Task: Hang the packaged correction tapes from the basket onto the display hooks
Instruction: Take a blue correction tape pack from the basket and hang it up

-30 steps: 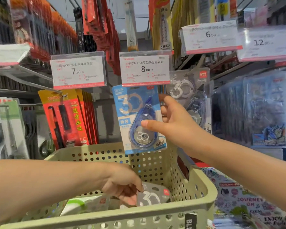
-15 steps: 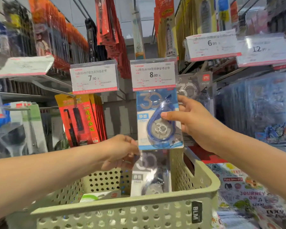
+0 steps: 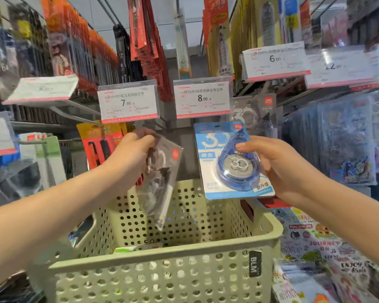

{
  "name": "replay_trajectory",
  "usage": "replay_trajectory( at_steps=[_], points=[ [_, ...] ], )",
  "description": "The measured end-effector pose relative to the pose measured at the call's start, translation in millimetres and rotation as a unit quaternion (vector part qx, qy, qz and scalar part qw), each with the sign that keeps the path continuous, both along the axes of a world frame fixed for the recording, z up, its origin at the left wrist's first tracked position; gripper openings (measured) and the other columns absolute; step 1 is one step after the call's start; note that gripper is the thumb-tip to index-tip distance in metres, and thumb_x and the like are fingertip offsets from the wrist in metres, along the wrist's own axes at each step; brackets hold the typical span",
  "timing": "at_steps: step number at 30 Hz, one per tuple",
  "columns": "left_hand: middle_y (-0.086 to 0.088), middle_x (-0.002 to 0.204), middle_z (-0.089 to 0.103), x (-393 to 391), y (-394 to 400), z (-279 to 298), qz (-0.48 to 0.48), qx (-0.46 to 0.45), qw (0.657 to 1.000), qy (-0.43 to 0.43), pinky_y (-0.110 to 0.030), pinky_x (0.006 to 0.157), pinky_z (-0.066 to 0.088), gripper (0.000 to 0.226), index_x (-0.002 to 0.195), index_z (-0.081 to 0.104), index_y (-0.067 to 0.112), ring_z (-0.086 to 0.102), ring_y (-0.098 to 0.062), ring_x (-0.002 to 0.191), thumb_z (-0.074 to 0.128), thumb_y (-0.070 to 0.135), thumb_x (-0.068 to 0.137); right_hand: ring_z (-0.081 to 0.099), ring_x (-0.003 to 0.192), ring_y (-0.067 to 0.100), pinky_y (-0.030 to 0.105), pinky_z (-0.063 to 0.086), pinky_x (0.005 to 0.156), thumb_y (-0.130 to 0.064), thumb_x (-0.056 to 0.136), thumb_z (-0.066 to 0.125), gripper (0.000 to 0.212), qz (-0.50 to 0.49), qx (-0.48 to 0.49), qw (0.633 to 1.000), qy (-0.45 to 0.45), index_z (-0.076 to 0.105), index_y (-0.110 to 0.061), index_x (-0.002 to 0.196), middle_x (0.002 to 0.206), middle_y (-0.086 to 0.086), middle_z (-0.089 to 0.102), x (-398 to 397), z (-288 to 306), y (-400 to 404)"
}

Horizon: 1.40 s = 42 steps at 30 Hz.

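Left hand risen from perforated green plastic basket, fingers pinching grey carded correction tape; right hand grips blue carded correction tape below 8.00 price tag; neither hung yet.

Left hand and right hand raised (fingers curled).

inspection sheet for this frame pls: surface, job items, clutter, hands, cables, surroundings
Surface: perforated green basket in front, a pack lying at its bottom.
Job's things: blue tape pack held up below the 8.00 tag; grey tape pack lifted above the basket.
Clutter: sticker sheets lower right.
Hands: left hand grips the grey pack's top; right hand pinches the blue pack.
Cables: nothing seen.
Surroundings: hooks with hanging stationery, red packs under the 7.90 tag.
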<state>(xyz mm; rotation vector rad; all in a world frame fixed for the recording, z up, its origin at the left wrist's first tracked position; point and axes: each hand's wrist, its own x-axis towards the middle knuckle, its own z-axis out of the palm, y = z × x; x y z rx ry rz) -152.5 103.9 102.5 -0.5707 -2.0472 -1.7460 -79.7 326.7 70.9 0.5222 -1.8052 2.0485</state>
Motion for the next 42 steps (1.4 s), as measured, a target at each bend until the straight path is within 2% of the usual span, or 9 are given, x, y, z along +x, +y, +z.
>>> replay_trajectory(
  at_steps=[4,7,12,16,20,24,27,34,42],
  points=[
    [-0.002,0.05,0.045,-1,0,5,0.003,-0.051,0.999,0.012,-0.025,0.046,0.032,0.022,0.072,0.048,0.008,0.043,-0.012,0.04,0.037,0.006,0.092,0.069,0.069,0.012,0.019,0.053,0.061,-0.008,0.077,0.062,0.012,0.009,-0.001,1.0,-0.001,0.071,-0.007,0.086,0.082,0.004,0.075,11,-5,9],
    [-0.002,0.032,0.038,-5,6,15,-0.066,-0.048,0.995,-0.054,-0.015,0.034,0.029,0.036,0.059,0.039,0.004,0.035,-0.011,0.026,0.026,-0.001,0.093,0.068,0.082,0.02,0.031,0.053,0.076,-0.014,0.065,0.066,0.033,0.008,0.008,1.0,-0.015,0.072,-0.005,0.096,0.098,0.011,0.074,19,-9,19],
    [-0.005,0.036,0.041,6,11,18,-0.29,-0.136,0.946,-0.053,-0.017,0.034,0.034,0.041,0.058,0.052,0.001,0.036,-0.013,0.03,0.026,0.004,0.091,0.071,0.075,0.02,0.027,0.057,0.064,-0.018,0.064,0.065,0.03,0.025,0.007,1.0,-0.01,0.072,-0.009,0.092,0.094,0.011,0.075,36,-12,36],
    [-0.004,0.034,0.035,19,26,16,-0.321,-0.2,0.924,-0.055,-0.019,0.039,0.026,0.026,0.065,0.053,0.001,0.029,-0.013,0.031,0.031,0.013,0.075,0.072,0.075,0.02,0.029,0.057,0.064,-0.012,0.064,0.066,0.036,-0.007,0.012,1.0,0.008,0.071,-0.008,0.099,0.092,0.008,0.076,44,-12,44],
    [-0.004,0.037,0.028,35,46,16,-0.309,-0.225,0.923,-0.046,-0.026,0.043,0.015,0.027,0.064,0.054,0.003,0.022,-0.013,0.035,0.042,0.024,0.077,0.072,0.07,0.014,0.02,0.054,0.053,-0.016,0.062,0.06,0.043,-0.036,0.0,0.998,0.044,0.068,-0.009,0.104,0.087,0.003,0.077,50,-11,46],
    [0.0,0.03,0.034,41,69,33,-0.33,-0.184,0.925,-0.036,-0.012,0.036,0.022,0.019,0.073,0.056,0.005,0.025,-0.012,0.025,0.05,0.022,0.08,0.073,0.08,0.016,0.023,0.056,0.057,-0.016,0.065,0.062,0.049,-0.05,-0.005,0.997,0.064,0.064,-0.014,0.114,0.097,0.004,0.076,50,-12,49],
    [0.0,0.032,0.036,46,84,40,-0.311,-0.125,0.942,-0.025,-0.013,0.038,0.02,0.023,0.081,0.058,0.009,0.027,-0.011,0.028,0.041,0.02,0.092,0.073,0.084,0.017,0.024,0.056,0.059,-0.018,0.065,0.065,0.052,-0.067,-0.015,0.995,0.075,0.061,-0.015,0.117,0.099,0.003,0.076,49,-13,52],
    [-0.002,0.037,0.046,60,108,59,-0.276,-0.076,0.958,-0.021,-0.01,0.031,0.026,0.025,0.106,0.056,0.014,0.036,-0.011,0.027,0.038,0.03,0.098,0.073,0.085,0.018,0.029,0.06,0.069,-0.02,0.064,0.068,0.054,-0.094,-0.042,0.991,0.081,0.06,-0.013,0.117,0.095,0.002,0.077,43,-15,58],
    [0.003,0.033,0.044,59,114,72,-0.249,-0.069,0.966,-0.013,-0.009,0.031,0.03,0.032,0.074,0.054,0.01,0.035,-0.009,0.02,0.039,0.024,0.098,0.073,0.085,0.011,0.023,0.058,0.07,-0.019,0.066,0.066,0.054,-0.08,-0.044,0.988,0.123,0.057,-0.017,0.119,0.09,-0.005,0.077,39,-13,58]
  ],
)
